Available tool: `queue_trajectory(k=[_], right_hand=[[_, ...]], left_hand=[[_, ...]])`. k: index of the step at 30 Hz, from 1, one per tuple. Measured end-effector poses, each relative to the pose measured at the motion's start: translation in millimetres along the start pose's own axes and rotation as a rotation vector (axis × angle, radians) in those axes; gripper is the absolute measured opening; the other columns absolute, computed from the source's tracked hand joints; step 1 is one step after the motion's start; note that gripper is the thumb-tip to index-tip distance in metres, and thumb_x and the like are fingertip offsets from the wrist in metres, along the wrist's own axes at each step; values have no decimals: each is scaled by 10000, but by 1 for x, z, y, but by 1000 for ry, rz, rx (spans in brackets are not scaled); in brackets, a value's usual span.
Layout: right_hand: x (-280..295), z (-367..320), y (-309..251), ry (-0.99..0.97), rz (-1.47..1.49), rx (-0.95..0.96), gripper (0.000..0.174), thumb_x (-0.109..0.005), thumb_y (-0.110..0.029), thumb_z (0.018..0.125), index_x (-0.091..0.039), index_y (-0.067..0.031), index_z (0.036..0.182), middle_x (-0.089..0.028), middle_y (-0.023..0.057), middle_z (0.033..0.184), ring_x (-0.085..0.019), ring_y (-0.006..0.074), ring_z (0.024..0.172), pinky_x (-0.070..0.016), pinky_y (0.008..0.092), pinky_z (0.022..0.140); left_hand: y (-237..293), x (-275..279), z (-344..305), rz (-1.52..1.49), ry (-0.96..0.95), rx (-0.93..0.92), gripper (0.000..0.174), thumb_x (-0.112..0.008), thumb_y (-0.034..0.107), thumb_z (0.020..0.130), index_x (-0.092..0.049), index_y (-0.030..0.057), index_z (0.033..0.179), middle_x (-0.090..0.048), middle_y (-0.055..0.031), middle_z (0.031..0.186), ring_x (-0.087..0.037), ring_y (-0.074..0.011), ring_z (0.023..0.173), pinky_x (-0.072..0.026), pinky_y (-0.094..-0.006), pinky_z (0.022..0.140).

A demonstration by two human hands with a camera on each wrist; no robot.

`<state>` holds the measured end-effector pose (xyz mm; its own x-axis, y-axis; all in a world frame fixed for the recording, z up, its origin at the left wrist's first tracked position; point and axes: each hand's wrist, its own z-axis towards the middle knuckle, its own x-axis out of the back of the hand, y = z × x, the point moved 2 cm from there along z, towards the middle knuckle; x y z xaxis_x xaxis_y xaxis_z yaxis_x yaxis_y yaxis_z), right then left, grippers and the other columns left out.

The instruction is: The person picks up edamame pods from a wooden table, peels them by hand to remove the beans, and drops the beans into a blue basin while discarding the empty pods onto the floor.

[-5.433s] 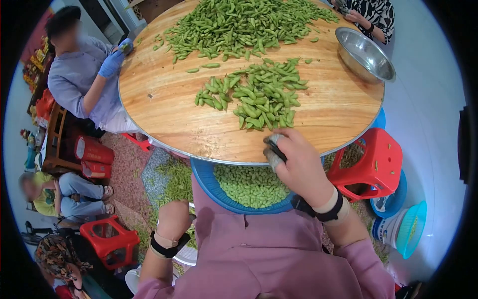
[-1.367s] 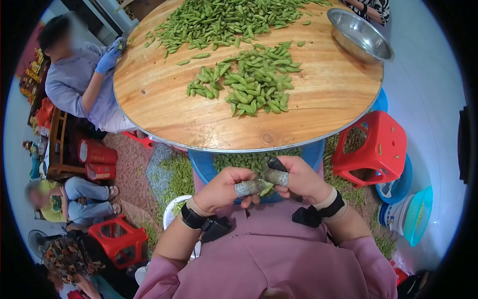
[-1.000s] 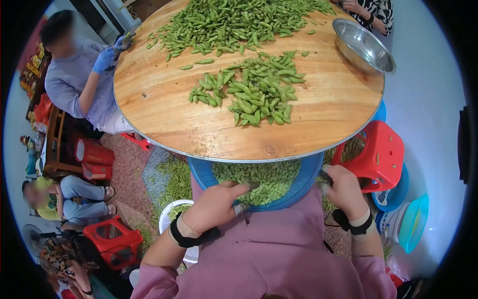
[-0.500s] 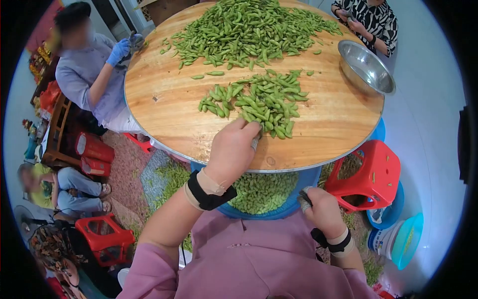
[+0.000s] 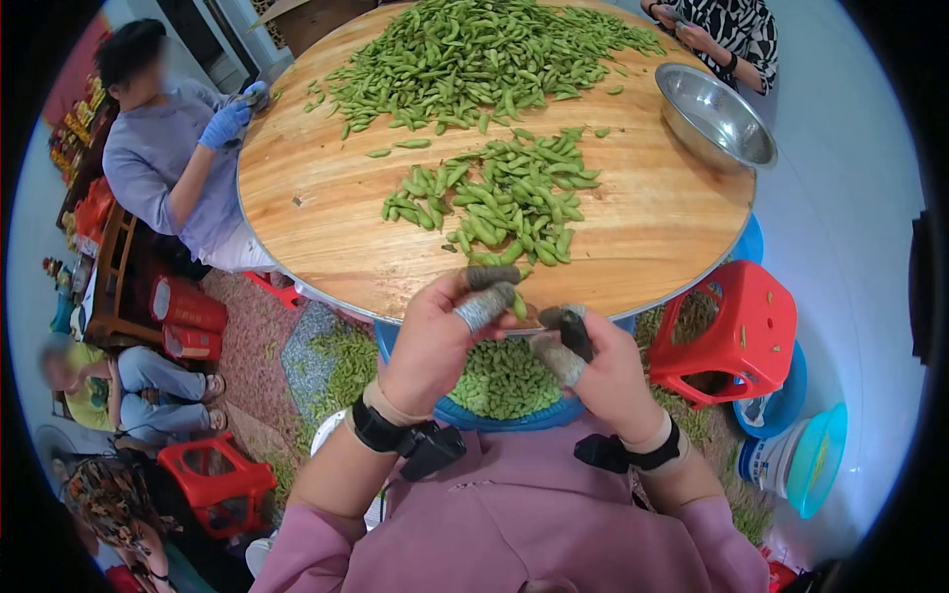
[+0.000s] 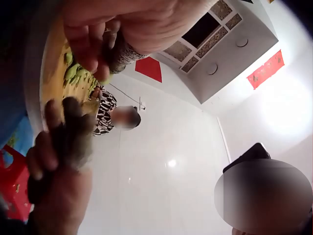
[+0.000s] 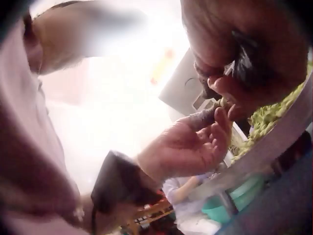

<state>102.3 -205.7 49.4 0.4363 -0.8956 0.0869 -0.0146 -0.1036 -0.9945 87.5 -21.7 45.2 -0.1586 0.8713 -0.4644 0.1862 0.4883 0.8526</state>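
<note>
- Smooth, round wooden table [image 5: 336, 237], its pale grain streaked, bears plump, slightly fuzzy-looking green pods [image 5: 514, 198] in a near cluster and a larger heap beyond.
- Shiny, round metal bowl [image 5: 717, 114] rests near its right edge.
- Below the near rim, a blue plastic tub [image 5: 509, 419] holds small, pale green beans [image 5: 504, 381].
- Left hand [image 5: 430, 341], fingers rough-wrapped, pinches one pod [image 5: 520, 304].
- Right hand [image 5: 615, 381] is close by, wrapped fingers bent; cannot tell whether it grips anything.

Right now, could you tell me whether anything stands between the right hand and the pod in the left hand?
Nothing visible does: the left hand pinches the pod, and the head view shows just a gap before the right hand.
</note>
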Motion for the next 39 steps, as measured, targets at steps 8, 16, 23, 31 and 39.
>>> queue_trajectory(k=[8,16,23,31,39], right_hand=[[0,3,-3,-74,-129,64,218,-674,-84,807,-622,-17,1008,-608,44,741,-558,136,628,-449,282,564],[4,-6,10,-145,-341,311,258,-647,-72,789,-601,-14,1037,-625,148,856,-623,208,741,-471,304,631],[-1,-13,-3,-274,-92,-14,372,-539,-34,815,-535,-15,1186,-665,86,862,-625,135,675,-494,265,602],[-2,-15,4,-322,150,-232,347,-460,-5,835,-549,-37,1168,-639,-6,829,-542,35,578,-448,184,464],[-1,-12,4,-329,174,-252,289,-450,-26,888,-565,-46,1152,-605,-12,785,-490,22,536,-397,177,430]], left_hand=[[-7,2,-36,235,-24,-5,220,-572,120,934,-601,-1,1115,-647,-47,894,-597,-103,723,-466,-233,630],[-10,4,-42,277,-247,272,180,-530,183,961,-595,22,1012,-568,-2,718,-507,-62,606,-371,-208,531],[-23,3,-43,285,-143,41,137,-553,65,930,-586,14,1053,-589,7,819,-520,-55,628,-431,-202,576],[-28,4,-45,462,-134,-76,237,-603,97,908,-576,0,1123,-626,-10,879,-565,-51,665,-459,-199,589],[-27,6,-45,982,-130,-381,120,-617,123,894,-614,4,901,-627,-10,724,-598,-76,605,-470,-224,546]])
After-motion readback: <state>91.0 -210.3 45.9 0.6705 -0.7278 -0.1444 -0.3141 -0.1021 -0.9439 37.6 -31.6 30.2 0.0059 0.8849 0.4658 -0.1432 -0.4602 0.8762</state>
